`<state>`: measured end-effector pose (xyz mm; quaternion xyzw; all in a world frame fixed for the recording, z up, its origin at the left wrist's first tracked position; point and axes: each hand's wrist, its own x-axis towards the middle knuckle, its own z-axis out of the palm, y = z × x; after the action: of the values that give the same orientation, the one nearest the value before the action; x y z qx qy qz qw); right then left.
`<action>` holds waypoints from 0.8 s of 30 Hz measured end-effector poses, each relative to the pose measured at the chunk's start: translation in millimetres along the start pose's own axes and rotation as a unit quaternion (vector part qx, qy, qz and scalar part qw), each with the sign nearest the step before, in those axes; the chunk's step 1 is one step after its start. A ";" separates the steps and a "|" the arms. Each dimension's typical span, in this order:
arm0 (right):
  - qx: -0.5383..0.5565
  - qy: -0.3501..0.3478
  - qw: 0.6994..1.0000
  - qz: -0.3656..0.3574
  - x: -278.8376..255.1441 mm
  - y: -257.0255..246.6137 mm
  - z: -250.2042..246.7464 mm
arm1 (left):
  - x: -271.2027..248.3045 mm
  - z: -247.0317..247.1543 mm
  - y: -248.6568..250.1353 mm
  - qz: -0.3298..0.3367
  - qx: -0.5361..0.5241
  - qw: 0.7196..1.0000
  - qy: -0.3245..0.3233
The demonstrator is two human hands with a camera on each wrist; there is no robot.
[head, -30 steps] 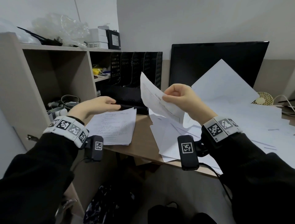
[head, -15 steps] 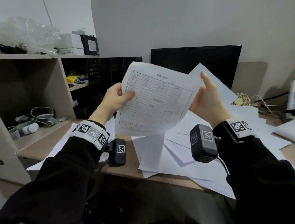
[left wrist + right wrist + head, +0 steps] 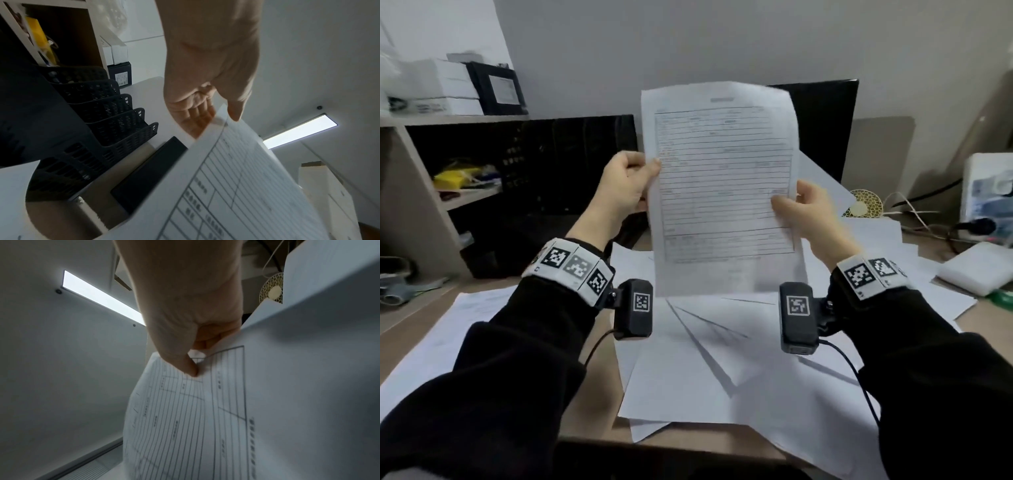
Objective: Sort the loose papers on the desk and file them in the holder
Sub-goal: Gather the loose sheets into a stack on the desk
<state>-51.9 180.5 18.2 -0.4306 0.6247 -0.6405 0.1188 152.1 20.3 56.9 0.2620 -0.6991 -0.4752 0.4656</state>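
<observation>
The printed form stands upright in the air, face toward the person, held by both hands at its side edges, likely so that its ruled table can be read and its sort decided before filing. The left hand pinches the left edge, thumb on the printed face and fingers curled behind; the right hand clamps the right edge a little lower, thumb pressed on the front. Holding both edges keeps the thin sheet from drooping, though its top still bows slightly.

Below the form, the loose papers lie fanned and overlapping across the desk, some hanging over its near edge. A separate sheet lies at the near left.

The black mesh file holder, with several upright slots, stands at the far left, against the shelf unit; no paper shows in the slots that can be seen. A dark monitor stands at the far side behind the form, and a small round fan, cables and a white box sit to the far right.

Nothing lies between the form and the holder; the slots' narrow mouths would probably call for a straight, taut sheet.
</observation>
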 end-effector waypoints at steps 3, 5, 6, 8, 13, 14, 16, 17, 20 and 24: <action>-0.005 0.077 0.997 -0.001 10.2 10.1 -9.5 | 4.9 8.1 -10.2 -0.108 0.064 0.988 -0.091; -0.009 0.115 0.993 0.005 16.7 16.2 -13.8 | 4.8 13.9 -19.9 -0.175 0.117 0.961 -0.177; -0.009 0.134 0.991 0.011 18.9 17.4 -15.1 | 4.2 16.3 -25.8 -0.201 0.152 0.942 -0.222; 0.003 0.174 0.984 0.026 26.8 25.4 -19.9 | 6.9 19.4 -40.3 -0.229 0.228 0.897 -0.301; 0.078 0.254 0.959 0.094 39.8 46.5 -37.4 | 16.8 26.2 -72.0 -0.300 0.227 0.865 -0.332; 0.096 0.264 0.954 0.106 40.3 49.7 -40.9 | 17.9 29.4 -75.4 -0.308 0.229 0.862 -0.330; 0.121 0.279 0.945 0.123 44.3 62.1 -48.4 | 21.1 39.0 -81.5 -0.317 0.249 0.851 -0.336; 0.139 0.282 0.941 0.123 45.6 68.4 -51.6 | 22.1 44.1 -83.5 -0.319 0.261 0.845 -0.340; 0.187 0.280 0.931 0.139 47.8 81.8 -54.2 | 27.6 60.1 -87.9 -0.320 0.288 0.825 -0.367; 0.244 0.268 0.917 0.169 46.5 91.4 -46.7 | 31.8 73.2 -89.8 -0.331 0.302 0.794 -0.411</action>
<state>-147.7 163.5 -38.4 -0.0888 0.5211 -0.8346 0.1550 65.7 -11.6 -20.3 0.3847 -0.8032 -0.4280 -0.1538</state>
